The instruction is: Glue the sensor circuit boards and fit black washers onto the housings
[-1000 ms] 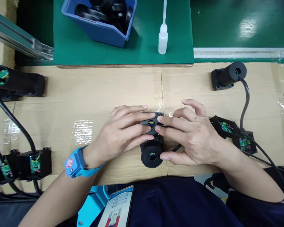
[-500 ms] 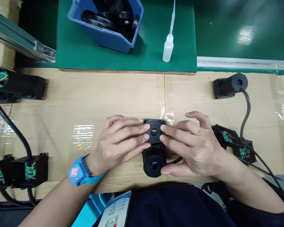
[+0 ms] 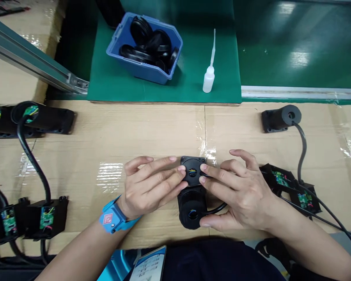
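A black cylindrical plastic housing (image 3: 192,206) with a square flange (image 3: 193,171) lies on the cardboard-covered bench (image 3: 152,128) in front of me; coloured wires show through the flange's centre hole. My left hand (image 3: 150,187), with a blue wrist strap (image 3: 112,218), presses its fingertips on the flange's left side. My right hand (image 3: 236,191) pinches the flange's right side, its thumb by the cylinder's near end. A black cable (image 3: 219,208) leaves the housing under my right hand.
A blue bin (image 3: 125,64) of black rings and a white squeeze bottle (image 3: 209,76) stand on a green mat at the back. More black housings with cables and green circuit boards lie left (image 3: 43,214) and right (image 3: 280,117). A phone (image 3: 148,267) rests on my lap.
The view has tilted so the bench slides down in frame. Both hands stay on the flange, fingers shifting slightly; the housing has not moved on the bench.
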A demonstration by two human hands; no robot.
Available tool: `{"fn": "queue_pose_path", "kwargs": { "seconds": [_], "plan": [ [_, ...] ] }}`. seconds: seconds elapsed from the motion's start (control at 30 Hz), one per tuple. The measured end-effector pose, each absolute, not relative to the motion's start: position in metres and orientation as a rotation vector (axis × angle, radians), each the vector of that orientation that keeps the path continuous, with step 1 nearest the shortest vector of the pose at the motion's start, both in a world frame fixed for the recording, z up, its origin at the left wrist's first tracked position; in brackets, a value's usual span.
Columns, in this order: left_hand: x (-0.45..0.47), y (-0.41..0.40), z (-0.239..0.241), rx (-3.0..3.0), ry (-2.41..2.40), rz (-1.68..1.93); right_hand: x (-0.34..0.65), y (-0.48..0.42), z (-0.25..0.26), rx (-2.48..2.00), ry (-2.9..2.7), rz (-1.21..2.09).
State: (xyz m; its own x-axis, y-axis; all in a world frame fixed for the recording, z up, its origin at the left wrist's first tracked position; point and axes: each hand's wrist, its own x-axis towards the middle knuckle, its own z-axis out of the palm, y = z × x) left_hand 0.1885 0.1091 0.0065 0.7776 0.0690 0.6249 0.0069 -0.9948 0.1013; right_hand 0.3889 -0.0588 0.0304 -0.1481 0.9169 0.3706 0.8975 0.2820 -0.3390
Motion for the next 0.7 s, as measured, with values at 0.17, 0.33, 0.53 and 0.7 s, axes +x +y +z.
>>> {"fn": "queue_pose_path", "kwargs": {
  "seconds": [0.17, 0.33, 0.53, 0.7],
  "plan": [
    [0.195, 0.102, 0.005, 2.834, 0.101, 0.946, 0.387, -0.06, 0.028, -1.62, -2.067, 0.01],
    [0.202, 0.096, 0.004, 2.691, 0.05, 0.796, 0.388, -0.062, 0.033, -1.656, -2.056, 0.059],
    [0.204, 0.097, 0.0, 2.632, 0.034, 0.728, 0.386, -0.068, 0.041, -1.743, -2.081, -0.041],
    [0.204, 0.093, 0.0, 2.657, 0.106, 0.79, 0.379, -0.081, 0.046, -1.746, -2.144, -0.253]
  ]
}}
